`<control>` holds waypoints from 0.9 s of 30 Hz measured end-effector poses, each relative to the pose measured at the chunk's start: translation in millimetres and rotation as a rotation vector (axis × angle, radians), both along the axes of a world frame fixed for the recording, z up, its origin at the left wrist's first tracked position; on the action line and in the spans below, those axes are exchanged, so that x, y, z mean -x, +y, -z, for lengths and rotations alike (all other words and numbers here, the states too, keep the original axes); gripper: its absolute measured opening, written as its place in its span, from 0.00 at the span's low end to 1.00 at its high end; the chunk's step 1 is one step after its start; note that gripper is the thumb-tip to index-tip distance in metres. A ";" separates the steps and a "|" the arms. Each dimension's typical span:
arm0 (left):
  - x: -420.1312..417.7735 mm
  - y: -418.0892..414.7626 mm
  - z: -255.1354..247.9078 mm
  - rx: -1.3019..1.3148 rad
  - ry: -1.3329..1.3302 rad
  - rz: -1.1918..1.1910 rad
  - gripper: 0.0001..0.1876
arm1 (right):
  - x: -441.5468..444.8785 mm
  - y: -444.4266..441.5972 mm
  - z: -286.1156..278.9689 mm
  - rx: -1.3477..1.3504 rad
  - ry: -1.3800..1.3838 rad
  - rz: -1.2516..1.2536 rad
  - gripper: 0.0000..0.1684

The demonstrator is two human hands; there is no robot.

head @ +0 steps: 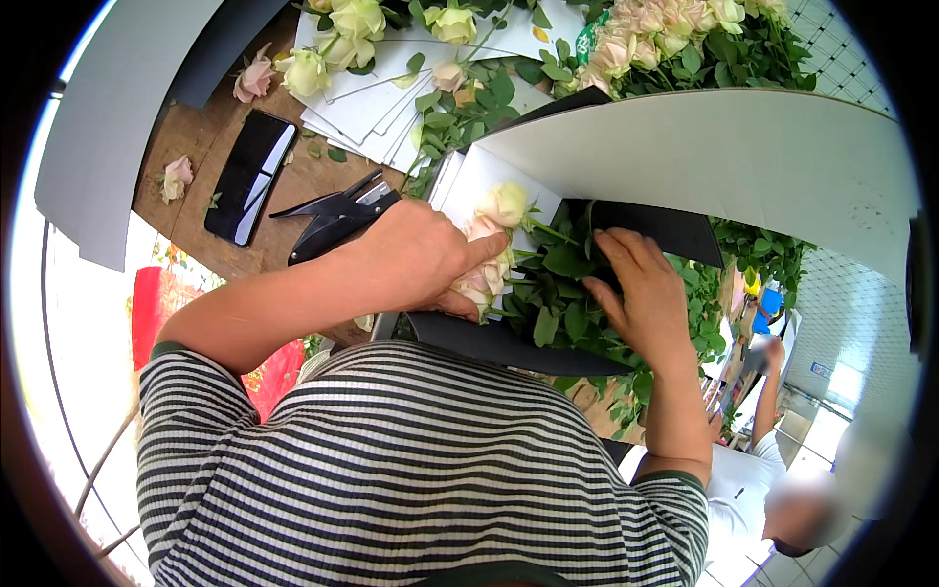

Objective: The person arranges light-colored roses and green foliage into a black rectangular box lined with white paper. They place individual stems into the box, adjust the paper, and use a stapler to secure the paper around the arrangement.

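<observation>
My left hand (pixel 433 253) curls around pale pink roses (pixel 486 275), its thumb lying across the blooms. Just above the thumb rests a cream-yellow rose (pixel 505 204). These heads lie on white sheet material (pixel 528 172), with their stems pointing right. On the right, my right hand (pixel 638 290) has thumb and fingers apart at the dark green rose leaves (pixel 561 293); some fingertips are hidden among them. A black sheet (pixel 513 348) lies along the near side of the bunch, and another black sheet (pixel 653 227) stands behind it.
A tall pale board (pixel 704 147) curves up behind the bunch. A black stapler (pixel 341 220) and a smartphone (pixel 249 176) lie on the wooden table (pixel 209 139) at left. Loose roses (pixel 304 72) and white sheets (pixel 367 110) lie beyond. A co-worker (pixel 741 477) is at right.
</observation>
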State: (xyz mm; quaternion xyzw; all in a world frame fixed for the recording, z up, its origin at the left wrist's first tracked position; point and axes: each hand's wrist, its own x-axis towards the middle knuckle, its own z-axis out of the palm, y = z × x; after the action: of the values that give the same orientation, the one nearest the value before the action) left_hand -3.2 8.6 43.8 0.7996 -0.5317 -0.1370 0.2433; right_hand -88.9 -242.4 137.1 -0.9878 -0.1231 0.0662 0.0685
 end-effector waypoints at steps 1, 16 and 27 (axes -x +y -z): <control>0.0 0.2 1.0 0.017 -0.004 0.007 0.42 | -3.6 6.5 8.7 -0.117 0.001 0.005 0.23; -8.9 -11.0 -19.9 0.133 -0.073 0.140 0.35 | -9.0 15.4 98.5 -0.397 -0.159 0.001 0.15; -3.7 -7.1 -20.9 -0.012 -0.072 0.105 0.38 | -121.7 -155.9 -110.0 -1.318 -0.753 0.160 0.18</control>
State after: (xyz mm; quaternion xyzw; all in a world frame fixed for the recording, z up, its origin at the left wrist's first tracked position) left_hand 0.5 1.5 64.7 0.7763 -0.5807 -0.1236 0.2118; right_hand 32.9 -398.4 247.0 -0.7045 -0.0803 -0.3675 0.6018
